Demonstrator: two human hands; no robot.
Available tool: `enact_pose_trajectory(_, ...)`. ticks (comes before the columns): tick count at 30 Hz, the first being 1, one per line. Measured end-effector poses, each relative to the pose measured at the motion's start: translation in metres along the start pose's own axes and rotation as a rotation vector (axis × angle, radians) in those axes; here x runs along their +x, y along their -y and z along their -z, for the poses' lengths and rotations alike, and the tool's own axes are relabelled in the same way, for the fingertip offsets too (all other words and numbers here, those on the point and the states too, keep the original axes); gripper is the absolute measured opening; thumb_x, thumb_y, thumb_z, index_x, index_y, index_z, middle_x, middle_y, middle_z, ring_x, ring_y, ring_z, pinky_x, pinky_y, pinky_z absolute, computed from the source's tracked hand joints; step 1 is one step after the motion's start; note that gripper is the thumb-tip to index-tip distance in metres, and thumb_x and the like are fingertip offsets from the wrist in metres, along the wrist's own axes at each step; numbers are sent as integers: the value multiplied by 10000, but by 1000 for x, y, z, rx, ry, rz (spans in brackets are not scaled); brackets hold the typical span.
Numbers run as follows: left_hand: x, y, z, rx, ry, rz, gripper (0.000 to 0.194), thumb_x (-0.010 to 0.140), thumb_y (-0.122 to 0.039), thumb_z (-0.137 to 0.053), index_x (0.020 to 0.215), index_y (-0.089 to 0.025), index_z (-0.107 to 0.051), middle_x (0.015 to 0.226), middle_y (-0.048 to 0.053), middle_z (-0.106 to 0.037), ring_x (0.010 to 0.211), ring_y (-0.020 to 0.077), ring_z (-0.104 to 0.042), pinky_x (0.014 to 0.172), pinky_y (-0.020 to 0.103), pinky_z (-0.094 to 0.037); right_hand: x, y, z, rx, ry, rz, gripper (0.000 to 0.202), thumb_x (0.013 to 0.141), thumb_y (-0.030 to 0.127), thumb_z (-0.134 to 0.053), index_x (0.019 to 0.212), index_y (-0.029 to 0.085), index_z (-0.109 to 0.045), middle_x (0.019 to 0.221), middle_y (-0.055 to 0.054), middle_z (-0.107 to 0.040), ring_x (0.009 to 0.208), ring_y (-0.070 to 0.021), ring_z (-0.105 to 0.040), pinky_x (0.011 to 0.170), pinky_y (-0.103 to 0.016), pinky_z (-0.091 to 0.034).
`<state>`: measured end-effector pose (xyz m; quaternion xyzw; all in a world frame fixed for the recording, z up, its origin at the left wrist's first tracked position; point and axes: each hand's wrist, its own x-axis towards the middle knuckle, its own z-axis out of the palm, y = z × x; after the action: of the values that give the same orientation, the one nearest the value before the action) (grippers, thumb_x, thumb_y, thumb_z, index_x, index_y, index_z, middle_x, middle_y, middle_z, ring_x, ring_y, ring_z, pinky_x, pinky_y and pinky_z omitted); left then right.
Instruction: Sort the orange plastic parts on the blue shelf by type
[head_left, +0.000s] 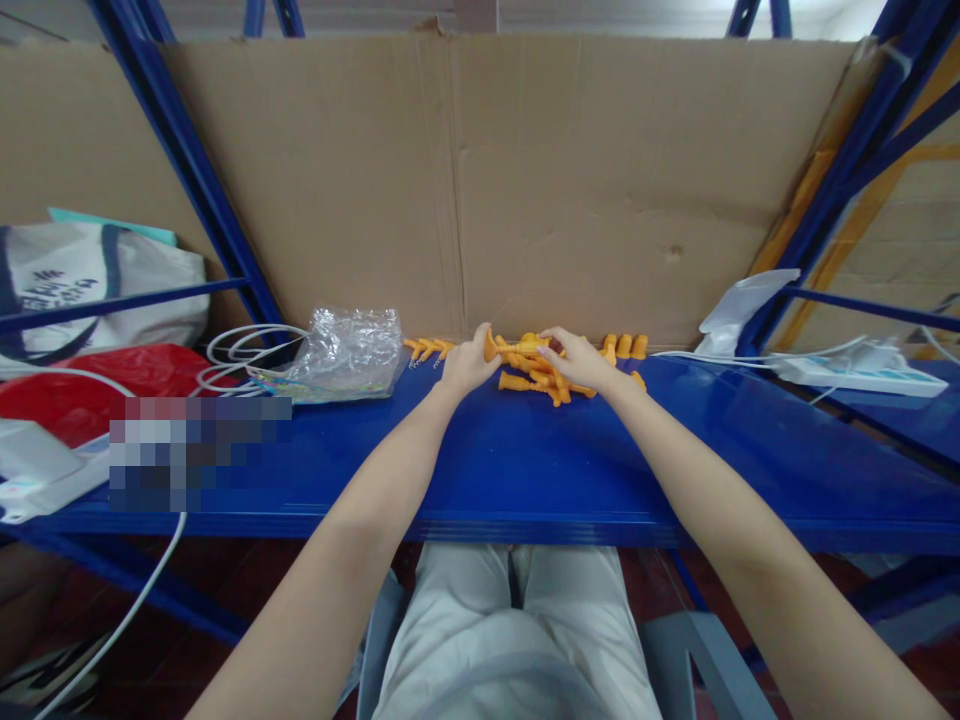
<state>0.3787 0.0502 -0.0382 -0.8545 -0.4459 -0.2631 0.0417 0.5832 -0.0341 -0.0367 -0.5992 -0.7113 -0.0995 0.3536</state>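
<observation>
My left hand [470, 367] is closed around an orange plastic piece [491, 345], which shows between the thumb and fingers at the back of the blue shelf. To its right, my right hand [579, 362] reaches over a loose pile of orange plastic parts [517, 383]. Its fingers are closed on a small dark red piece [554, 345], whose kind I cannot make out. Left of my left hand lie orange pieces with branching ends [426, 348]. Several short orange cylindrical parts [624, 346] stand in a row beyond my right hand.
A clear plastic bag [349, 350] lies left of the parts, beside coiled white cable [251, 345]. A red bag [142, 385] is farther left. White power strips [855, 374] sit at right. Cardboard [570, 180] rises behind the blue shelf [540, 480]; blue posts [187, 150] frame it.
</observation>
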Motion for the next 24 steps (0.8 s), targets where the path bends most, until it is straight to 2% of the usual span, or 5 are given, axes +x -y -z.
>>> enact_pose_trajectory(5, -1, -1, 2, 2, 5, 3, 647, 951, -353, -532, 1536, -141, -354, 1134, 155, -756, 1103, 304, -718, 937, 359, -525, 1, 3, 2, 1, 14, -7, 290, 948, 365, -546, 1153, 193, -658, 969, -89, -716, 867, -246, -657, 827, -393, -523)
enact_pose_trajectory(15, 1, -1, -2, -1, -10, 5, 656, 957, -360, -539, 1544, -136, -351, 1122, 156, -755, 1095, 313, -719, 929, 365, -528, 3, -9, -4, 18, -47, 119, 241, 889, 278, -620, 1120, 211, -640, 1048, -90, -700, 883, -232, -635, 857, -398, -518)
enact_pose_trajectory(24, 2, 0, -3, -11, -5, 8, 669, 955, -373, -553, 1546, -135, -352, 1118, 156, -755, 1092, 309, -718, 920, 353, -527, 0, -3, 1, -20, -45, 157, 240, 878, 240, -624, 1115, 205, -623, 1062, -106, -689, 916, -246, -636, 869, -411, -507)
